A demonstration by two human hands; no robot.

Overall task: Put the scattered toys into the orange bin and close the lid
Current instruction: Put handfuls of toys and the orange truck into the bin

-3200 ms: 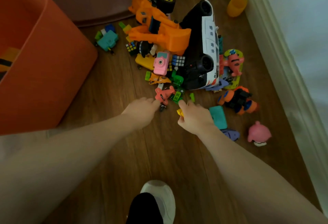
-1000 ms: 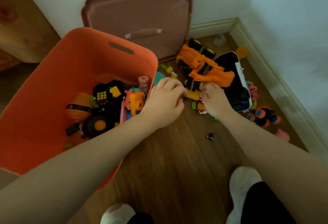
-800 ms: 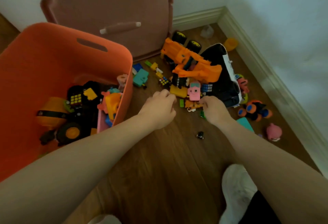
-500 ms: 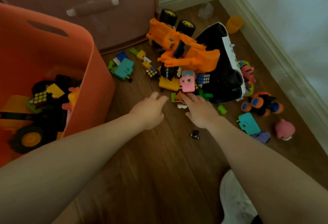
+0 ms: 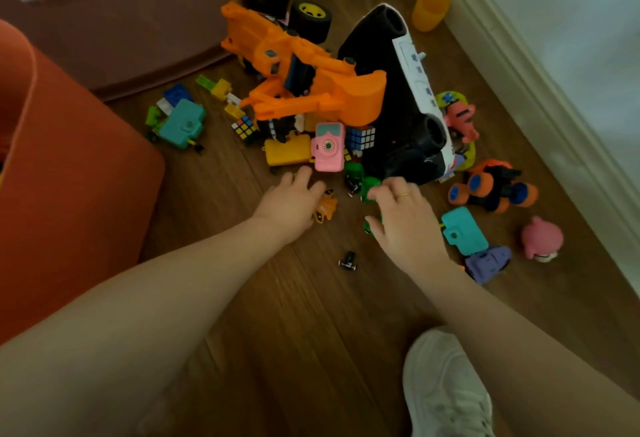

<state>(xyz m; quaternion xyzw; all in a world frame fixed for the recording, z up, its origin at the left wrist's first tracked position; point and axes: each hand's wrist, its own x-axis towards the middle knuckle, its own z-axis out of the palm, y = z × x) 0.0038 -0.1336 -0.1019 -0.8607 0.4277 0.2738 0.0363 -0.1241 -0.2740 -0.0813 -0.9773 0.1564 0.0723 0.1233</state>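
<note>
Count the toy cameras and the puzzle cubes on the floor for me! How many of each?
Pink toy cameras: 1
Teal toy cameras: 2
Puzzle cubes: 2
Total: 5

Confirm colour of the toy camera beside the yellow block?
Pink with a teal top, toy camera; head view.

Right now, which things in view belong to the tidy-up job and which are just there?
Belongs to the job:
- orange bin
- brown lid, leaning behind it
- orange excavator
- black-and-white car
- pink camera
- small orange toy under the left hand
- green pieces at the right hand

Just there:
- white shoe
- skirting board
</note>
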